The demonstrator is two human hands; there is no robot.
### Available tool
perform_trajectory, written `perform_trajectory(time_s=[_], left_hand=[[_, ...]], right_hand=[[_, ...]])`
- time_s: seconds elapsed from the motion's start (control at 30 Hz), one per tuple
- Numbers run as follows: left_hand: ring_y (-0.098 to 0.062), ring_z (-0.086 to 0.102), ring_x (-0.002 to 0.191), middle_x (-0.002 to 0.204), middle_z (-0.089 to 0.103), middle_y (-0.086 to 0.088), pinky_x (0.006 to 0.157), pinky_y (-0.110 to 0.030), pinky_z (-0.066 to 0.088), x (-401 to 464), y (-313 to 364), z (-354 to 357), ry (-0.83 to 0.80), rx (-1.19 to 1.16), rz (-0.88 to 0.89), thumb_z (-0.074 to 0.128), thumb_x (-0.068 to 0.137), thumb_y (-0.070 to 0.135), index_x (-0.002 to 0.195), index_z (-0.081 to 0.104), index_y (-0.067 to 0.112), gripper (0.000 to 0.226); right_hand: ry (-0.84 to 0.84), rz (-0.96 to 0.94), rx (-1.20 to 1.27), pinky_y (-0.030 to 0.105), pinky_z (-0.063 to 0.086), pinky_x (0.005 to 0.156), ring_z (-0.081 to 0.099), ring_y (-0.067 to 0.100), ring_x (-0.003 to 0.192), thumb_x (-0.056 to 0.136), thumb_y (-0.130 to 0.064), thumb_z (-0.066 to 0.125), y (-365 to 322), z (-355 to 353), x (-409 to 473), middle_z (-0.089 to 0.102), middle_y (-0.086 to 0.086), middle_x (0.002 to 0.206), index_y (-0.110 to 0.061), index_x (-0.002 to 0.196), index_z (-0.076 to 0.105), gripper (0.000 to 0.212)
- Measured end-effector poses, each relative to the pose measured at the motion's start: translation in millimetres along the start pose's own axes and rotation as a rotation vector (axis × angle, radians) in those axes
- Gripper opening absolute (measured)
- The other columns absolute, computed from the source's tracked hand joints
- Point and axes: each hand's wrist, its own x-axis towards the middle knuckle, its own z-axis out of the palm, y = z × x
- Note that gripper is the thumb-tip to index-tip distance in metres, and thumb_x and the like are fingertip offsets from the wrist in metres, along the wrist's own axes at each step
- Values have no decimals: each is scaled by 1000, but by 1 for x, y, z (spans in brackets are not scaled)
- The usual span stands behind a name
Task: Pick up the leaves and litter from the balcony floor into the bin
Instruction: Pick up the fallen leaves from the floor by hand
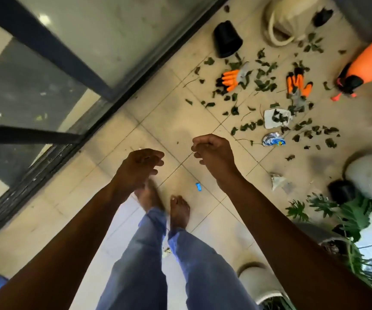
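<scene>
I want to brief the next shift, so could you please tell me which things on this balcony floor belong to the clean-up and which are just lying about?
For the job:
scattered leaves
white paper scrap
crumpled foil wrapper
small blue wrapper
torn clear plastic

Just lying about:
orange gloves
orange sprayer
tipped black pot
white planter

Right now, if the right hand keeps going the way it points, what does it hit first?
The right hand points up-frame with nothing held. Bare floor tile comes first; the nearest thing beyond looks like scattered leaves. Depth is unclear from this one view.
</scene>
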Motion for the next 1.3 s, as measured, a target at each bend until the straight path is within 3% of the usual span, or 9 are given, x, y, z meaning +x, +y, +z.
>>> perform_trajectory(time_s=[0.17, 0.27, 0.37, 0.47, 0.57, 0.77, 0.87, 1.03, 1.3], left_hand=[[-29, 72, 99, 112, 75, -9, 79, -35, 54, 43, 47, 32, -72, 128, 12, 62, 92, 28, 116, 72, 18, 27], [-32, 67, 96, 116, 71, -21, 66, -21, 51, 74, 79, 50, -105, 118, -4, 59, 99, 18, 120, 68, 4, 26], [-28, 74, 96, 104, 77, -7, 81, -36, 53, 110, 110, 65, -130, 185, -44, 63, 83, 38, 107, 75, 22, 31], [-26, 74, 94, 98, 78, -2, 79, -34, 53, 151, 138, 76, -160, 220, -61, 63, 87, 32, 94, 76, 28, 15], [-22, 75, 94, 100, 78, 1, 81, -33, 53, 177, 168, 84, -186, 235, -71, 62, 80, 37, 98, 76, 31, 24], [-19, 72, 100, 105, 77, 4, 80, -32, 55, 230, 206, 100, -163, 223, -55, 57, 100, 25, 109, 73, 29, 19], [-22, 72, 101, 107, 76, 3, 93, -44, 56, 252, 212, 114, -159, 198, -67, 56, 98, 30, 111, 73, 28, 21], [-21, 72, 100, 106, 76, 4, 97, -48, 55, 292, 199, 150, -181, 189, -149, 57, 77, 41, 108, 73, 30, 37], [-22, 70, 101, 110, 74, -1, 93, -42, 55, 395, 117, 211, -147, 205, -227, 52, 102, 26, 119, 70, 22, 25]], right_hand=[[103, -13, 42, 40, 55, 84, 71, 17, 87, 70, -32, 64, -9, -44, 30, 77, -2, 89, -29, 83, 74, 17], [151, -30, 53, 44, 57, 84, 70, 17, 83, 71, -34, 65, -19, -71, 54, 76, -3, 87, -28, 85, 75, 18], [197, -20, 20, 45, 59, 87, 71, 18, 86, 76, -31, 69, -27, -93, 87, 76, -5, 88, -25, 90, 75, 16], [203, -3, -61, 40, 58, 91, 69, 11, 93, 87, -24, 73, -35, -111, 121, 74, -9, 97, -29, 93, 73, 8], [210, 40, -80, 32, 56, 90, 68, 10, 94, 89, -21, 72, -46, -127, 147, 73, -8, 98, -27, 97, 72, 10], [198, 60, -167, 23, 48, 84, 66, 11, 95, 90, -20, 69, -54, -147, 215, 71, -4, 102, -21, 104, 73, 14], [184, 52, -234, 26, 49, 87, 67, 14, 99, 90, -23, 68, -42, -151, 260, 74, -2, 107, -22, 104, 72, 15], [147, 122, -327, 22, 40, 79, 65, 15, 100, 90, -28, 66, -1, -157, 344, 73, -4, 108, -25, 108, 72, 20], [252, 8, -518, 28, 45, 90, 60, 25, 118, 92, -25, 69, 85, -174, 492, 66, 7, 126, -21, 127, 62, 36]])
